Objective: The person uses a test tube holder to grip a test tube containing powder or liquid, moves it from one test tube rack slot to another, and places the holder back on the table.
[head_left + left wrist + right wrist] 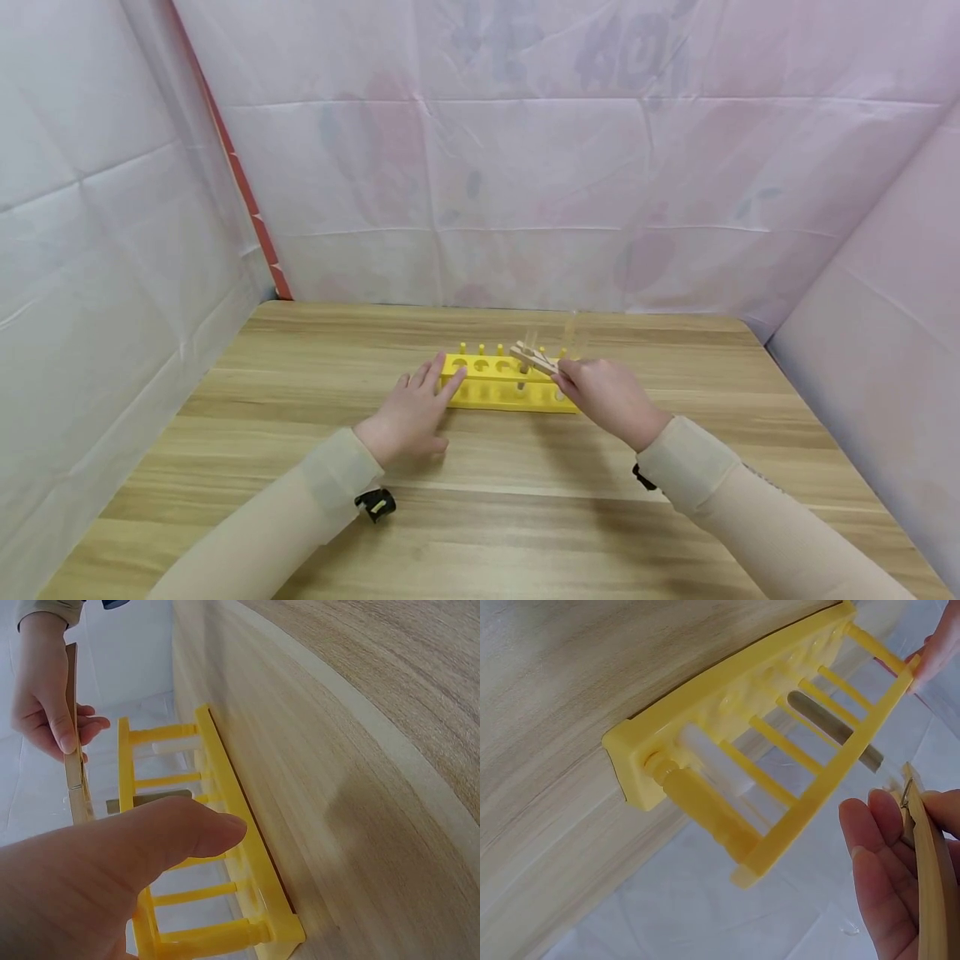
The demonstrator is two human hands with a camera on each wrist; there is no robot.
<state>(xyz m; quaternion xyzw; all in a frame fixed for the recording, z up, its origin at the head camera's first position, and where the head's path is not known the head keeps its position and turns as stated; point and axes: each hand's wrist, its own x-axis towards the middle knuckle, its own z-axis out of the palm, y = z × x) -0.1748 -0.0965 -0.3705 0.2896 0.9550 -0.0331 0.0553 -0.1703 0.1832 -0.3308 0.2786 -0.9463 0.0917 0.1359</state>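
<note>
A yellow test tube rack [474, 403] stands on the table. My left hand [408, 412] rests straight fingers on the rack's left end, its thumb [202, 829] stretched out in front of the rack. In my right hand [611, 402] I grip a wooden test tube holder [537, 360] by its handles. The holder's jaws are around the upper part of a glass test tube with dark contents [825, 720], which stands in a middle slot of the rack. Another test tube, with white contents [714, 761], sits in the slot at the rack's right end.
The wood-grain table [480, 517] carries the rack near its far side. Pale printed sheets [525, 183] hang behind it and along both sides. A red strip [240, 179] runs down the back left corner. Each wrist wears a black strap [377, 503].
</note>
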